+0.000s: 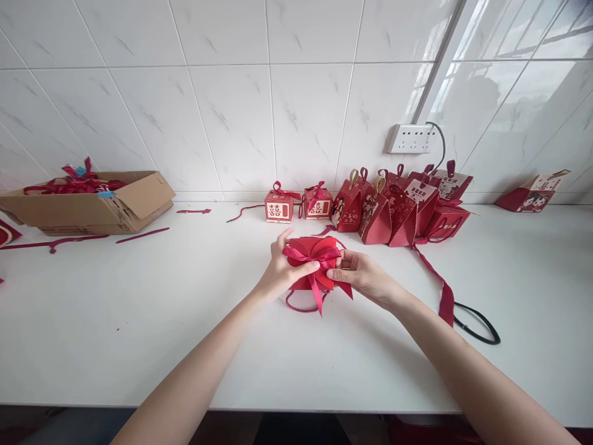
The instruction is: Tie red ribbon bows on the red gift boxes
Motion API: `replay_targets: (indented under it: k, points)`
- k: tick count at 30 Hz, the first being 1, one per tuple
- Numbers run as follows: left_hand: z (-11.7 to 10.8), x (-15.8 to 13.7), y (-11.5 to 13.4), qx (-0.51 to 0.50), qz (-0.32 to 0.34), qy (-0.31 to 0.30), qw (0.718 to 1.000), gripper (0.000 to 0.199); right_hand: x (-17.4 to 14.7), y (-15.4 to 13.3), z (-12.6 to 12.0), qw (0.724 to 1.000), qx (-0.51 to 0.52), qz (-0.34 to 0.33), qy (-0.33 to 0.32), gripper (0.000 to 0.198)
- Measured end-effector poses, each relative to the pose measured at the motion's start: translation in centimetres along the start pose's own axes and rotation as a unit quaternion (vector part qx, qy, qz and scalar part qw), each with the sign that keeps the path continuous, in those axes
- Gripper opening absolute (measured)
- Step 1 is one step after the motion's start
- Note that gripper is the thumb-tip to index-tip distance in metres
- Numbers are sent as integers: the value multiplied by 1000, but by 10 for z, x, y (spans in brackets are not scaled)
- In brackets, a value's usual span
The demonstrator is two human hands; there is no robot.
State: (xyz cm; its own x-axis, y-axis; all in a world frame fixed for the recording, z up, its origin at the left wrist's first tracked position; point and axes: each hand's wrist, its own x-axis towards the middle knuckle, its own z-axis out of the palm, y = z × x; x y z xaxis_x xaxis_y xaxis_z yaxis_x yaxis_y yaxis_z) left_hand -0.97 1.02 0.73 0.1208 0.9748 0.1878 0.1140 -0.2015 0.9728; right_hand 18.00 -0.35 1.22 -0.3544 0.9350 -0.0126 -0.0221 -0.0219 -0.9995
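Observation:
A red gift box (300, 281) with a satin ribbon bow (312, 254) on its top sits between my hands, at the middle of the white table. My left hand (282, 269) grips the box's left side, its thumb pressed on the bow's knot and the index finger raised. On the right side, my right hand (359, 275) is closed on the box's edge, thumb in front and fingers behind. Two ribbon tails hang down over the front. A twisted red cord handle (301, 309) loops out below the box onto the table.
Two small red boxes (278, 207) and a cluster of red gift boxes (377, 216) stand along the tiled wall. At left is a cardboard box (92, 213) of red ribbons. A loose ribbon (445, 303) and a black cable (486, 330) lie at right, below a power strip (414, 139).

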Motion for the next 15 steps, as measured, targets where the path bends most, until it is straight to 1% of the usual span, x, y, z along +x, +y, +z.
replay_targets:
  k: [2,4,7,9,12,15]
  points:
    - [2,-1,1,7,-6,-4,1000,64,-1,-1,-2,1000,-21,4,7,36]
    - [5,-2,2,2,2,0,1000,57,-1,-2,-4,999,-46,23,-2,35]
    - [11,-3,1,7,21,30,999,54,-3,-5,-6,994,-80,70,-26,40]
    - [13,-3,1,11,16,45,999,55,-4,-8,-6,991,-96,91,-25,43]
    - [13,-3,0,5,2,52,999,56,-5,-10,-6,985,-150,82,-14,44]
    - [11,-2,-1,-1,-10,57,998,56,-7,-10,-11,967,-239,79,-49,40]
